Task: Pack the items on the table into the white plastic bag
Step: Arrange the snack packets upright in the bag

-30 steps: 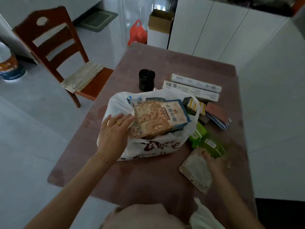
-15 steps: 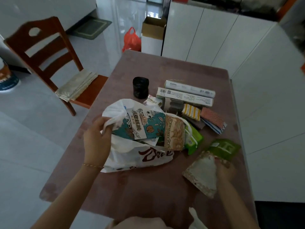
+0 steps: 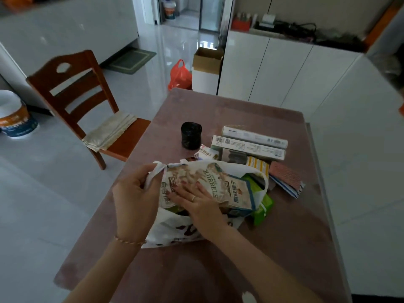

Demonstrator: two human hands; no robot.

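The white plastic bag (image 3: 175,230) lies on the brown table (image 3: 251,248) with its mouth facing up and away. My left hand (image 3: 135,193) pinches the bag's left rim and holds it up. My right hand (image 3: 199,202) rests flat, fingers spread, on a beige snack packet (image 3: 218,184) lying in the bag's mouth. A green packet (image 3: 262,204) sticks out at the bag's right side. Behind the bag lie two long white boxes (image 3: 251,143), a yellow striped pack (image 3: 256,166), a pink and blue pouch (image 3: 286,178) and a small white-red packet (image 3: 205,153).
A black roll (image 3: 190,134) stands on the table behind the bag. A wooden chair (image 3: 87,106) with a folded cloth stands to the left. White cabinets (image 3: 284,73) run along the far and right sides. A red bag (image 3: 180,76) and a cardboard box (image 3: 207,60) sit on the floor.
My right hand has left the table's right side, where it held a flat packet, and now presses on the packets in the bag. My left hand keeps the bag's rim.
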